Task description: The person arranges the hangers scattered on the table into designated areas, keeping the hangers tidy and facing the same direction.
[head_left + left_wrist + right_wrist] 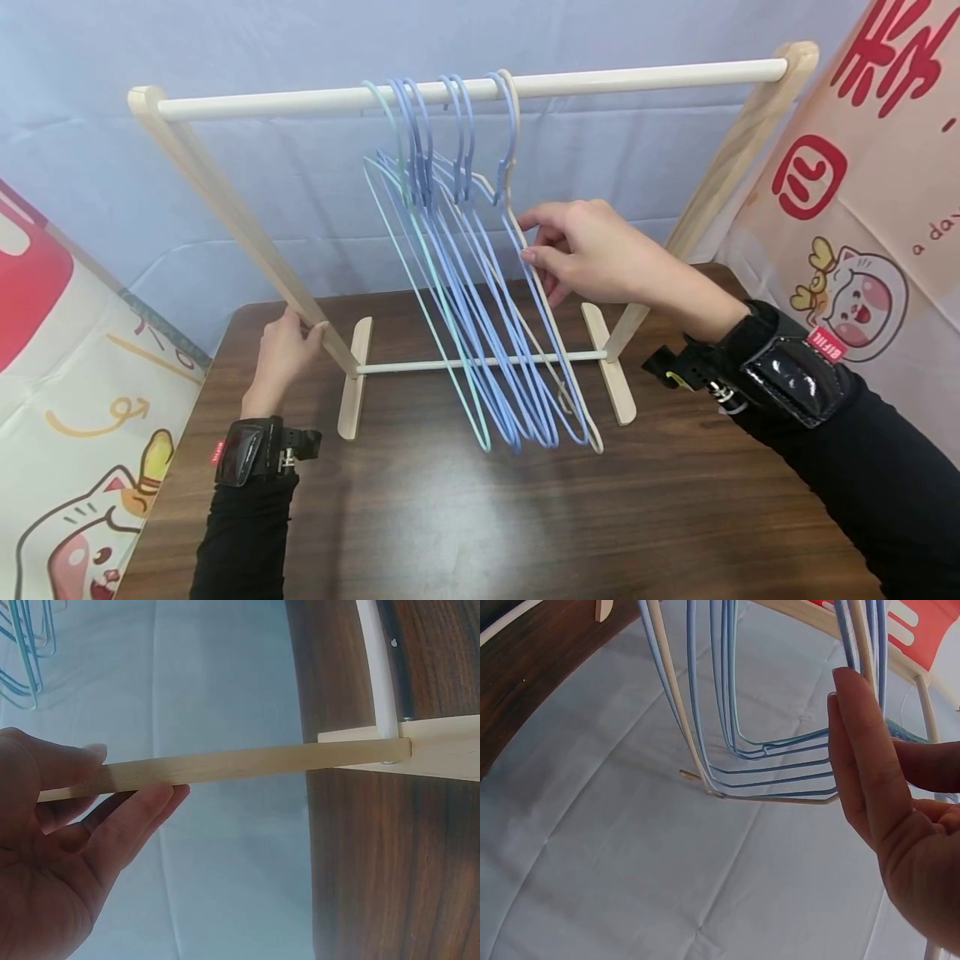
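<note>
Several thin clothes hangers, one mint green (pixel 372 183), several blue (pixel 457 283) and a cream hanger (pixel 558 333) at the right end, hang bunched on the white top bar of a small wooden garment rack (pixel 630 80). My right hand (pixel 596 250) pinches the upper side of the cream hanger between thumb and fingers, beside a blue one. In the right wrist view its fingers (pixel 866 750) lie along the hangers, partly covering them. With my left hand (pixel 281 354) I grip the rack's left wooden post (pixel 247 761) low down, thumb on one side and fingers on the other.
The rack's feet (pixel 355 392) stand on a dark brown wooden table (pixel 420 525), joined by a white lower bar (pixel 405 367). Behind hangs a pale blue cloth (pixel 300 50). Printed cloths with cartoon figures flank the table, the right one (pixel 885 217) close to the rack.
</note>
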Motion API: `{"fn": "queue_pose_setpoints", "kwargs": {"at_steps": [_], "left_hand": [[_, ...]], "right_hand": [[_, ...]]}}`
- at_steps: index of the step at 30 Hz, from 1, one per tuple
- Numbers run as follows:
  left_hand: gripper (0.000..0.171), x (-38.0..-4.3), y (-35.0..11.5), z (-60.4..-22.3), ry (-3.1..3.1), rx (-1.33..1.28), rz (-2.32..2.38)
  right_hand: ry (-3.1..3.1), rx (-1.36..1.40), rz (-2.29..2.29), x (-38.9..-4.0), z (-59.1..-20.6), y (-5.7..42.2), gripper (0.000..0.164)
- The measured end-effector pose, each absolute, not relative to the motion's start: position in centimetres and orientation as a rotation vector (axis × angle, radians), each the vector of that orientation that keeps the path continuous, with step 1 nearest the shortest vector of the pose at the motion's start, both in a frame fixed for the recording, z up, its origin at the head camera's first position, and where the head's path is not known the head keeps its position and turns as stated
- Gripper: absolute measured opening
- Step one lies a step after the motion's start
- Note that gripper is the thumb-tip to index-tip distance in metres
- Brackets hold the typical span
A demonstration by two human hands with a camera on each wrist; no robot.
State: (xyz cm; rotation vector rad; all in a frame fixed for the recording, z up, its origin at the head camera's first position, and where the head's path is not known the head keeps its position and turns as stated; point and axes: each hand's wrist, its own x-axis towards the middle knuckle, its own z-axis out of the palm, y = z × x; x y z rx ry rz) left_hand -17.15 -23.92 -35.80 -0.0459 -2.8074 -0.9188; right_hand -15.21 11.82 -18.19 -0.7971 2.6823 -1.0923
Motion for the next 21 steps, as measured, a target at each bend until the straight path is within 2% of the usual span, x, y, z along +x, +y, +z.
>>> {"fn": "queue_pose_setpoints", "kwargs": {"at_steps": [21], "left_hand": [[0.036,-17.07,-23.95,-35.64,-2.797,-0.04,-0.934]], "right_hand": [[2.694,-0.815,-1.099,-14.98,-17.98,12.36,0.037]]}}
